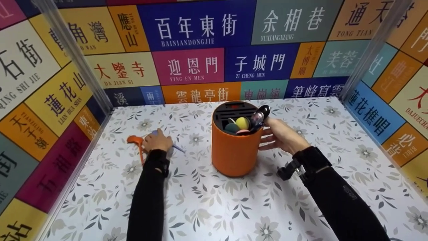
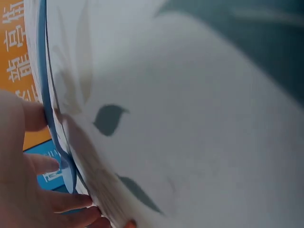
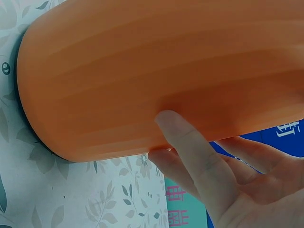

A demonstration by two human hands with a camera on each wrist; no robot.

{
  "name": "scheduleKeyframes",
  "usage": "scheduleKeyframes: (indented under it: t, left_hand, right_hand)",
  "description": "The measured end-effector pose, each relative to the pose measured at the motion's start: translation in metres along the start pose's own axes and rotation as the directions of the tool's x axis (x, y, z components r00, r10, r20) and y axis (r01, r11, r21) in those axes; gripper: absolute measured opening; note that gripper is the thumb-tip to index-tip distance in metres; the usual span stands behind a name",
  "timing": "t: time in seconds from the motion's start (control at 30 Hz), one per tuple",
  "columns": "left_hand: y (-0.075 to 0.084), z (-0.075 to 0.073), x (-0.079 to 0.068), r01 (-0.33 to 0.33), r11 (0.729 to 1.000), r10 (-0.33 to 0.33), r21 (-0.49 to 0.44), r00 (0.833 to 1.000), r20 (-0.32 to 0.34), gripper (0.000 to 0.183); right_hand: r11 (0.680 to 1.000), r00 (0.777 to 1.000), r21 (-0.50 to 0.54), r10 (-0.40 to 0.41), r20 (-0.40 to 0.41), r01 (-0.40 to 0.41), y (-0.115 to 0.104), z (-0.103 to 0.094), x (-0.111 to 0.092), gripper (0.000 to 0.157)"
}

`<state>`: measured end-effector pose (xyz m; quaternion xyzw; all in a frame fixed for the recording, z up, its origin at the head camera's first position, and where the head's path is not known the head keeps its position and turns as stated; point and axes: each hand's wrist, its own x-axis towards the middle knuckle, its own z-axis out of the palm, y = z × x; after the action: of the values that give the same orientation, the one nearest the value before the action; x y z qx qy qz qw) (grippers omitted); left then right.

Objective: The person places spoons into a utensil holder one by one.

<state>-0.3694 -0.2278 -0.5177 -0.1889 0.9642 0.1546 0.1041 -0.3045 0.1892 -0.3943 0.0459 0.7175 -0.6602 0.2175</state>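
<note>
My left hand (image 1: 156, 141) reaches down over a blue spoon (image 1: 179, 147) lying along the tabletop. In the left wrist view its thumb and spread fingers (image 2: 43, 164) are right at the spoon's handle and bowl, not closed round it. An orange ladle-like utensil (image 1: 135, 139) lies just left of that hand. My right hand (image 1: 281, 135) rests with extended fingers against the side of an orange cylindrical utensil holder (image 1: 234, 154). The right wrist view shows fingertips touching its wall. The holder stands upright, with several coloured spoons (image 1: 242, 123) and a shiny black-handled spoon (image 1: 265, 110) in its black slotted top.
The table (image 1: 214, 207) has a white cover with grey leaves and flowers. Panels of coloured street-name signs (image 1: 190, 67) stand at the back and both sides. Wrist cameras (image 1: 291, 170) are strapped to both arms.
</note>
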Motion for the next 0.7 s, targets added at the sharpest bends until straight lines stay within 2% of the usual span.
scheduleKeyframes:
  t: [0.13,0.3,0.47,0.7]
  left_hand:
    - [0.001,0.000,-0.001,-0.018,1.000,0.018,-0.005,0.999,-0.042,0.074]
    - [0.003,-0.002,-0.004,-0.036,0.994,0.027,-0.100,0.996,-0.088,0.075]
    - [0.005,-0.006,-0.012,-0.056,0.984,0.051,-0.168,0.998,-0.034,0.069]
    - [0.007,-0.008,-0.021,-0.132,0.979,0.142,-0.157,0.988,0.054,0.067]
  right_hand:
    - [1.000,1.000,-0.001,0.001,0.011,-0.001,0.001,0.000,0.000,0.042]
    - [1.000,1.000,-0.007,-0.004,0.019,0.004,0.000,0.000,0.000,0.045]
    - [1.000,1.000,-0.008,0.001,0.012,-0.001,-0.003,0.000,0.000,0.048]
    - [1.000,1.000,-0.020,-0.001,0.015,0.001,-0.001,0.001,0.000,0.052]
